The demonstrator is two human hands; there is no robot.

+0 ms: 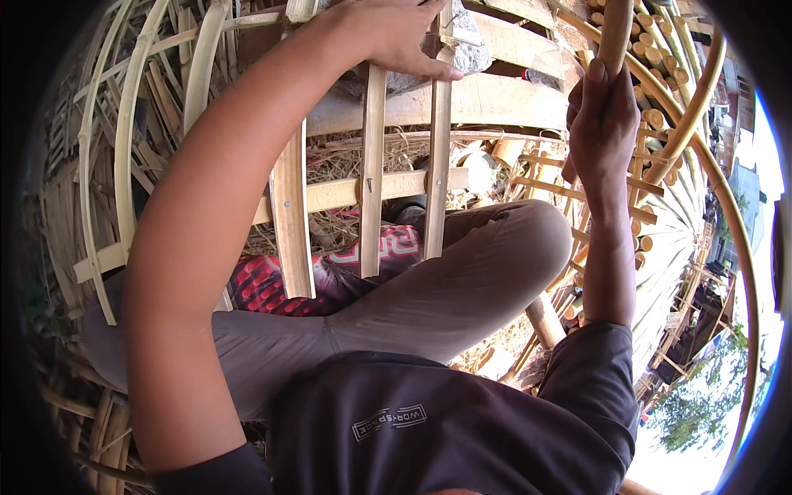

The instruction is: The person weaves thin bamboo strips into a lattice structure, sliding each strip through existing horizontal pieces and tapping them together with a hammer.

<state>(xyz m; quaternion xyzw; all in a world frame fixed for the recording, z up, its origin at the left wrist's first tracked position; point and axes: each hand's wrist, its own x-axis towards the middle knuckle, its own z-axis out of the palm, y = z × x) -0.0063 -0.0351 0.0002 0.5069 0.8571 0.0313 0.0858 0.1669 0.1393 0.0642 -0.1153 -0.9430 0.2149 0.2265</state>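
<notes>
My left hand (pixel 400 37) reaches over a frame of split-bamboo slats at the top of the view. Its thumb stretches across to the right-hand slat (pixel 439 148), the fingers spread, some cut off by the upper edge. Beside that slat runs another upright slat (pixel 371 165), and a wider slat (pixel 291 223) stands further left. A bamboo crosspiece (pixel 330 195) passes behind them, with nail heads showing where they cross. My right hand (pixel 604 124) is wrapped around a thick wooden handle (pixel 615 37), raised to the right of the frame. The handle's upper end is out of view.
A grey stone (pixel 470 45) lies under the slats by my left hand. Curved bamboo strips (pixel 128 124) stand at the left. Stacked bamboo poles (pixel 652 58) and a bent pole (pixel 730 190) are at the right. My folded leg (pixel 462 272) is beneath the frame's near end.
</notes>
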